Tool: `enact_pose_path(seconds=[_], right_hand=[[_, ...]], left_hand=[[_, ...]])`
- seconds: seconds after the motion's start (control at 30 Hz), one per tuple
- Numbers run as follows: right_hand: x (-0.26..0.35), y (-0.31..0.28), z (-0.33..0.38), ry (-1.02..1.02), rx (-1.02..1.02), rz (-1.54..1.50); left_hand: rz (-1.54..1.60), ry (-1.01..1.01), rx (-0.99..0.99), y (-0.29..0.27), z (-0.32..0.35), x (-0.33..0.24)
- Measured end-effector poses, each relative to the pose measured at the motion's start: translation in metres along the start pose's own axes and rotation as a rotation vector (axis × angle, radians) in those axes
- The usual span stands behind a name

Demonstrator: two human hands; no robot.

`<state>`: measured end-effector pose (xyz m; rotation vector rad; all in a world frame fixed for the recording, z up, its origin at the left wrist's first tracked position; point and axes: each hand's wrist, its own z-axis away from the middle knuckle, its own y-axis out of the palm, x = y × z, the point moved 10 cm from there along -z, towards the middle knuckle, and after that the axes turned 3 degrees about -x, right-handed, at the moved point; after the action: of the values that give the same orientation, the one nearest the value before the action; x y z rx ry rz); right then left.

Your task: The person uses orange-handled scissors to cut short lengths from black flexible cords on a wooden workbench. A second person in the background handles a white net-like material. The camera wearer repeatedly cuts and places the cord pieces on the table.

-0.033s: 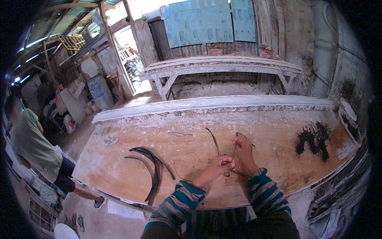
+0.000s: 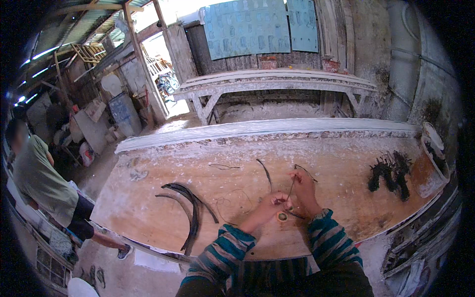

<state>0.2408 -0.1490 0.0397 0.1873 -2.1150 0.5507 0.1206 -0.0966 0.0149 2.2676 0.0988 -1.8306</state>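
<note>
Over the middle of the wooden worktable, my left hand (image 2: pixel 269 205) and my right hand (image 2: pixel 304 190) are close together. A thin dark strip (image 2: pixel 292 185) runs between their fingertips, pinched at its upper end by the right and at its lower end by the left. Just below them lies a small tan ring (image 2: pixel 282 212) with a dark centre. Past my hands, a short black strip (image 2: pixel 265 172) rests on the board, and a bent dark strip (image 2: pixel 308 173) shows beyond my right hand. Several curved black strips (image 2: pixel 193 215) are bunched to the left.
The worktable (image 2: pixel 148 188) has a whitened raised far edge. At its right lie bristly black clumps (image 2: pixel 391 175) beside a tipped tan bucket (image 2: pixel 429 168). Thin wires (image 2: pixel 225 167) are scattered about. Someone in a green shirt (image 2: pixel 44 178) stands at the left. A whitened bench (image 2: pixel 277 81) stands beyond.
</note>
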Motion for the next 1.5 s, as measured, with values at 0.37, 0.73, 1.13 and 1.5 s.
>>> enact_pose_path(seconds=[0.37, 0.73, 1.13, 1.5], right_hand=[[-0.012, 0.018, -0.004, 0.051, 0.186, -0.178], [0.091, 0.072, 0.064, -0.288, 0.679, -0.352], [0.072, 0.052, 0.043, 0.104, 0.629, -0.502], [0.026, 0.010, 0.006, 0.002, 0.145, -0.028]], left_hand=[[-0.156, 0.143, -0.585, -0.115, -0.001, -0.028], [-0.333, 0.236, -0.923, -0.144, 0.018, -0.040], [-0.362, 0.261, -0.780, -0.128, 0.006, -0.022], [-0.023, -0.119, -0.121, -0.038, -0.008, 0.002]])
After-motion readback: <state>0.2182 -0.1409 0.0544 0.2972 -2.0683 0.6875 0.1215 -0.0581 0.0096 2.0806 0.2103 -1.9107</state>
